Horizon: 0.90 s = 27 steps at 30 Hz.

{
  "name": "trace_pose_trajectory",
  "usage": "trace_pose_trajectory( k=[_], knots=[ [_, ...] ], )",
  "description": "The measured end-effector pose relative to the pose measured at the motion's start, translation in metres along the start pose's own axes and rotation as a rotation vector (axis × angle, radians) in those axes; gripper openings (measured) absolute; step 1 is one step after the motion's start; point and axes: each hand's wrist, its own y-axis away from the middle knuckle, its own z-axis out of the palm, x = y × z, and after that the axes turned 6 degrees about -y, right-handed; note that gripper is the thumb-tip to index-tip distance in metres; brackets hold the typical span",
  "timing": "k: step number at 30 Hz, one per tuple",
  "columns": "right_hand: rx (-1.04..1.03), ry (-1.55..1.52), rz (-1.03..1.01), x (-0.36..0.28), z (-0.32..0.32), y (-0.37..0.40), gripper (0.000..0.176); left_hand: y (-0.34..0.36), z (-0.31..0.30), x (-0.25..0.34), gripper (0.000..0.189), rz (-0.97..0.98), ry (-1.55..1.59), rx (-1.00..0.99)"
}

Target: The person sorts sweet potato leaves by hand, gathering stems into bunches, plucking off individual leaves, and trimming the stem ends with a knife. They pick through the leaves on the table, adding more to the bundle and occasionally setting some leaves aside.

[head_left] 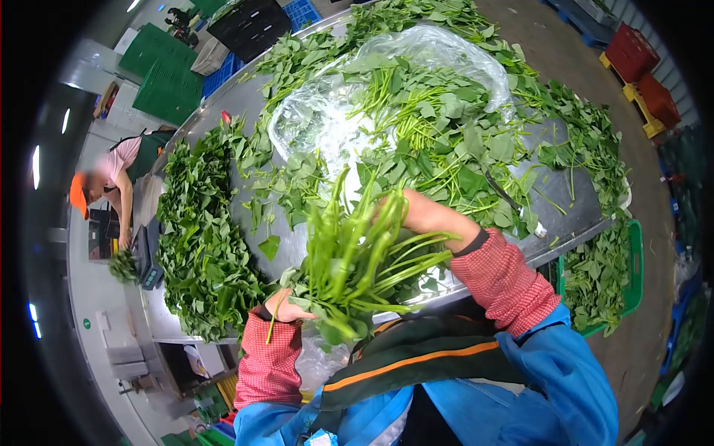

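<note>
A thick bunch of leafy greens (346, 249) with long pale stems is held in front of my body, stems pointing up and to the right. My left hand (291, 305) is closed round its lower left side, the fingers partly hidden by leaves. At the upper right of the bunch, my right hand (422, 213) curls in among the stems, its fingertips hidden behind them. Just beyond lies a clear plastic bag (297, 123), spread open under a heap of loose greens (454, 126) on the metal table (554, 145).
A long pile of greens (204, 230) lines the table's left side. Another person (119, 167) in an orange cap bends near a scale (151, 256). At right, a green crate (634, 267) holds more greens. A dark-bladed knife (503, 192) lies at the heap's edge.
</note>
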Motion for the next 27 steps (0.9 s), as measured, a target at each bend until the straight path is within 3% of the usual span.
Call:
trace_pose_trajectory(
  k=[1, 3, 4, 5, 7, 9, 11, 13, 14, 15, 17, 19, 21, 23, 25, 26, 27],
  knots=[
    [0.031, 0.084, 0.01, -0.005, -0.004, 0.005, 0.019, 0.0, -0.011, 0.012, 0.083, 0.185, -0.57, -0.122],
    [0.239, 0.246, -0.104, 0.007, -0.019, 0.008, 0.02, 0.002, -0.008, 0.018, 0.086, -0.15, 0.03, -0.055],
    [0.385, 0.327, -0.198, 0.0, -0.025, 0.01, 0.02, 0.0, -0.003, 0.024, 0.081, -0.08, 0.091, -0.006],
    [0.45, 0.085, -0.084, -0.014, -0.037, 0.02, 0.022, -0.003, 0.0, 0.029, 0.076, -0.042, -0.12, 0.075],
    [0.479, -0.434, -0.262, -0.02, -0.07, 0.034, 0.023, -0.012, 0.001, 0.039, 0.068, 0.034, -0.55, 0.234],
    [0.367, -0.524, -0.405, -0.043, -0.083, 0.057, 0.019, -0.016, -0.001, 0.048, 0.062, 0.09, -0.802, 0.338],
    [0.383, -0.236, -0.226, -0.053, -0.085, 0.062, 0.019, -0.017, -0.002, 0.053, 0.06, 0.132, -0.874, 0.386],
    [0.383, 0.793, 0.023, -0.037, -0.092, 0.045, 0.023, -0.019, 0.001, 0.054, 0.062, 0.072, -0.823, 0.42],
    [0.523, 1.191, -0.162, -0.026, -0.089, 0.046, 0.031, -0.021, 0.004, 0.057, 0.062, 0.055, -0.801, 0.443],
    [0.533, 1.097, -0.23, -0.039, -0.075, 0.046, 0.043, -0.023, 0.005, 0.059, 0.062, 0.039, -0.778, 0.47],
    [0.35, 0.643, -0.255, -0.055, -0.052, 0.037, 0.057, -0.026, 0.005, 0.053, 0.071, 0.018, -0.829, 0.484],
    [0.228, 0.802, -0.337, -0.058, -0.024, 0.025, 0.065, -0.031, 0.005, 0.05, 0.076, 0.002, -0.872, 0.471],
    [0.002, 0.696, -0.384, -0.044, -0.008, 0.009, 0.045, -0.036, 0.008, 0.052, 0.081, 0.038, -0.888, 0.494],
    [0.125, 0.774, -0.137, -0.04, -0.007, 0.004, 0.031, -0.036, 0.008, 0.053, 0.081, 0.038, -0.906, 0.5],
    [0.472, 0.004, -0.344, -0.037, -0.01, 0.015, 0.029, -0.03, 0.006, 0.05, 0.081, 0.04, -0.946, 0.536],
    [0.366, -0.351, -0.321, -0.044, -0.035, 0.023, 0.033, -0.027, 0.005, 0.048, 0.082, 0.038, -0.965, 0.552],
    [0.351, -0.465, -0.36, -0.053, -0.052, 0.031, 0.035, -0.022, 0.006, 0.045, 0.081, 0.026, -0.964, 0.567]
  ],
)
